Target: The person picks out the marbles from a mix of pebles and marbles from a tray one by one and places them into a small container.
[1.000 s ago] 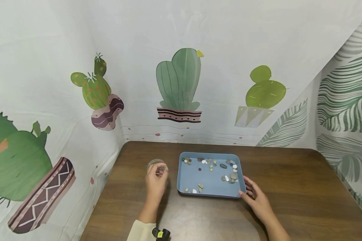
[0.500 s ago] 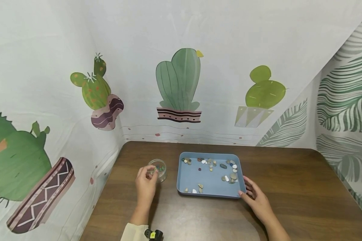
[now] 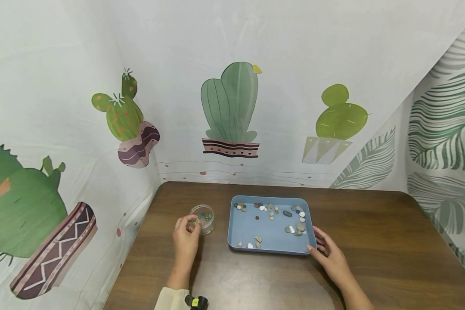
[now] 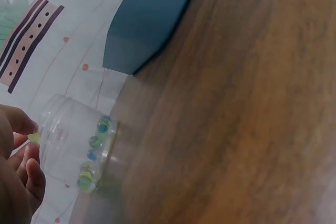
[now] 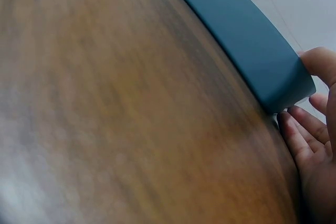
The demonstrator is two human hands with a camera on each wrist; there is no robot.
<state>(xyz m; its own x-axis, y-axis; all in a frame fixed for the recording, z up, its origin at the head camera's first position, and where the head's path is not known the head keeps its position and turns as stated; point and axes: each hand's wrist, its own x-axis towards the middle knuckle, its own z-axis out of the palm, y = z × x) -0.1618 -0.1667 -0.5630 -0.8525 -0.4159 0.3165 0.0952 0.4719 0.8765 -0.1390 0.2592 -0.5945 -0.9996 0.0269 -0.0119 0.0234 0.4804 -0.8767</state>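
Observation:
In the head view my left hand [image 3: 186, 243] is at the near-left rim of a small clear jar [image 3: 208, 229]. Thumb and finger pinch a yellow-green glass marble [image 4: 34, 137] at the jar's mouth, as the left wrist view shows. Several green, blue and yellow marbles [image 4: 94, 141] lie on the jar's bottom. My right hand [image 3: 330, 259] grips the near-right corner of a shallow blue tray [image 3: 269, 234], thumb at the rim and fingers along the outer side. Pebbles [image 3: 300, 226] in white, grey and tan lie in groups inside the tray, with a small yellow piece [image 3: 271, 218] among them.
Both jar and tray stand on a brown wooden table [image 3: 372, 232], the jar left of the tray. A white cloth [image 3: 286, 86] printed with cacti hangs behind the table's back edge. A small dark red piece [image 3: 257, 218] lies mid-tray.
My left hand has moved left and a little toward me from over the jar to its near-left rim, uncovering the marbles inside. The right hand and the tray stay in place.

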